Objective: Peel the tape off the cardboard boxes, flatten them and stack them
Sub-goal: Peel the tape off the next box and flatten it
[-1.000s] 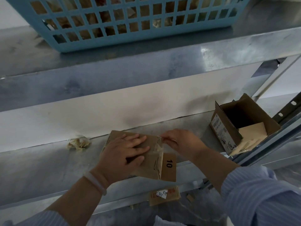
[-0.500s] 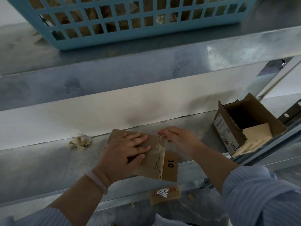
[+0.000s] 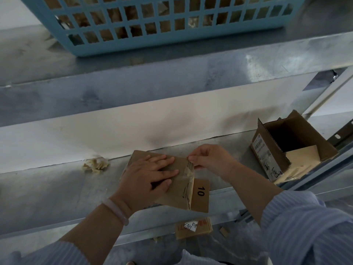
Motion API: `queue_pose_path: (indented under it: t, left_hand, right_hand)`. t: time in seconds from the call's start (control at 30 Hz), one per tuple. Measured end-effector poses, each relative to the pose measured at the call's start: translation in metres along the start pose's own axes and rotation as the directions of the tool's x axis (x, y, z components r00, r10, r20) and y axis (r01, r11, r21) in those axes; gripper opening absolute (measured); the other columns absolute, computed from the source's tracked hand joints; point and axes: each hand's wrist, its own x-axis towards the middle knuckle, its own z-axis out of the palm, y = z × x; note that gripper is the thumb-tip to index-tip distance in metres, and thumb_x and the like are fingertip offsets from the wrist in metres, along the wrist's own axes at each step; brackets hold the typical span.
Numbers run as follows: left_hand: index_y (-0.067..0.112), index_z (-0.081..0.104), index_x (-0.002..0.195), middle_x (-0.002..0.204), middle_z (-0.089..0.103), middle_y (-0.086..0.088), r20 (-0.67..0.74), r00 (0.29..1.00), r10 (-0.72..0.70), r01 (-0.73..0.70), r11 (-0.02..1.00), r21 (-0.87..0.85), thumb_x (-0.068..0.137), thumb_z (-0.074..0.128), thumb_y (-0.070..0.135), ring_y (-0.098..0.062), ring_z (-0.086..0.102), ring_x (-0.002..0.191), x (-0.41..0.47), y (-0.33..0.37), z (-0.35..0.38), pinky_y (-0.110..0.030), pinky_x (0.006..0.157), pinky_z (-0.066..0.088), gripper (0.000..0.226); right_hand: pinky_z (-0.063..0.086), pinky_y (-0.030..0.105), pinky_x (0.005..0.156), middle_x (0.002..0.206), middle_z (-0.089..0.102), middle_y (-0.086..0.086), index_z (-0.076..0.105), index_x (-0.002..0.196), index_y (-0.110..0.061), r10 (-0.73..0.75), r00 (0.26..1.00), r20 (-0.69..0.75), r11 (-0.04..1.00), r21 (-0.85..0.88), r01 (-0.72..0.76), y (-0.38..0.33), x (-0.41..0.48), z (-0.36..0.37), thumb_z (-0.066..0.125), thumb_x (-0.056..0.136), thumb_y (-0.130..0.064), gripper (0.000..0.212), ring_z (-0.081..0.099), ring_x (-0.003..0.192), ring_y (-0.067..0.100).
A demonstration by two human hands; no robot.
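Observation:
A flattened brown cardboard box (image 3: 179, 196) with a flap marked "10" lies on the metal shelf (image 3: 57, 192). My left hand (image 3: 150, 175) presses flat on its top, fingers straight. My right hand (image 3: 208, 159) pinches the far end of a strip of clear tape (image 3: 188, 175) that runs down the box's right side. An open cardboard box (image 3: 290, 146) lies tipped on its side at the right end of the shelf, a white label on its wall.
A crumpled wad of peeled tape (image 3: 96, 165) lies at the back of the shelf, left of the box. A blue plastic basket (image 3: 152, 41) with cardboard inside stands on the upper shelf. Flattened cardboard (image 3: 193, 227) lies on the floor below the shelf edge.
My right hand has gone from lying on the box's far edge to pinching the tape's end and lifting it. My left hand keeps pressing the box.

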Motion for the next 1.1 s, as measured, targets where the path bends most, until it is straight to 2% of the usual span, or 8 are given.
queue_pose_path:
  t: [0.17,0.3,0.37,0.47,0.67,0.77,1.03,1.1]
  left_hand:
    - [0.043,0.066,0.116,0.136,0.054,0.018,-0.017,1.0,-0.006,0.006,1.0,-0.009,0.089,0.051,0.046,-0.004,0.045,0.131,0.002,0.001,0.0,-0.045,0.105,0.04,0.031]
    - [0.042,0.063,0.12,0.137,0.053,0.019,-0.021,0.999,-0.032,0.033,0.999,0.024,0.089,0.048,0.049,-0.002,0.043,0.131,0.002,0.004,0.001,-0.04,0.109,0.036,0.035]
    - [0.038,0.06,0.126,0.137,0.052,0.02,-0.011,0.999,-0.053,0.053,0.998,0.023,0.088,0.049,0.051,0.001,0.041,0.131,0.003,0.004,0.001,-0.039,0.111,0.034,0.041]
    - [0.035,0.057,0.131,0.137,0.05,0.022,-0.001,0.997,-0.075,0.075,0.997,0.011,0.087,0.05,0.053,0.003,0.04,0.131,0.004,0.004,0.0,-0.039,0.111,0.034,0.048]
    - [0.034,0.06,0.127,0.136,0.051,0.021,-0.007,0.997,-0.08,0.08,0.997,0.008,0.085,0.05,0.054,0.003,0.042,0.13,0.005,0.004,0.0,-0.04,0.111,0.035,0.048]
    - [0.035,0.059,0.128,0.137,0.048,0.024,0.013,0.996,-0.085,0.085,0.996,0.011,0.085,0.048,0.056,0.004,0.039,0.132,0.005,0.004,0.001,-0.039,0.113,0.032,0.049]
    - [0.034,0.06,0.126,0.136,0.047,0.025,0.016,0.997,-0.075,0.074,0.997,0.015,0.084,0.047,0.057,0.005,0.037,0.132,0.006,0.005,0.0,-0.034,0.114,0.027,0.05]
    - [0.034,0.06,0.127,0.136,0.046,0.025,0.019,0.997,-0.079,0.079,0.997,0.009,0.083,0.047,0.057,0.004,0.037,0.132,0.006,0.005,-0.001,-0.036,0.114,0.027,0.051]
  right_hand:
    - [0.057,0.032,0.087,0.092,0.074,0.009,0.072,0.088,-0.011,0.013,1.0,-0.018,1.0,-0.025,-0.013,-0.001,-0.005,0.004,0.068,0.09,-0.012,0.004,0.07,0.089,0.018]
    - [0.047,0.008,0.072,0.093,0.068,-0.017,0.069,0.092,-0.04,-0.25,0.95,-0.186,0.937,-0.293,0.189,0.004,-0.032,0.01,0.074,0.084,-0.032,0.013,0.062,0.086,-0.007]
    - [0.045,0.007,0.076,0.105,0.059,-0.023,0.067,0.096,-0.044,-0.357,0.93,-0.087,0.878,-0.37,0.302,0.005,-0.044,0.014,0.079,0.078,-0.034,0.024,0.056,0.091,-0.01]
    - [0.043,0.005,0.076,0.109,0.047,-0.026,0.073,0.091,-0.032,-0.369,0.929,0.013,0.798,-0.508,0.324,0.006,-0.047,0.02,0.081,0.077,-0.032,0.016,0.053,0.091,-0.009]
    - [0.039,0.021,0.077,0.096,0.051,-0.01,0.069,0.094,-0.019,-0.303,0.926,0.228,0.556,-0.746,0.365,-0.021,-0.04,0.017,0.067,0.09,-0.029,0.011,0.051,0.088,0.007]
    - [0.042,0.025,0.077,0.102,0.06,-0.005,0.065,0.1,-0.021,-0.233,0.937,0.261,0.454,-0.823,0.342,-0.035,-0.037,0.016,0.061,0.093,-0.034,0.016,0.054,0.093,0.01]
    - [0.048,0.023,0.072,0.074,0.061,-0.015,0.064,0.083,-0.026,-0.133,0.967,0.216,0.607,-0.754,0.252,-0.041,-0.025,0.009,0.069,0.088,-0.034,0.011,0.06,0.085,0.007]
    - [0.054,0.025,0.076,0.074,0.068,-0.007,0.066,0.084,-0.019,-0.109,0.985,0.137,0.753,-0.635,0.172,-0.039,-0.023,0.009,0.069,0.089,-0.027,0.01,0.067,0.08,0.01]
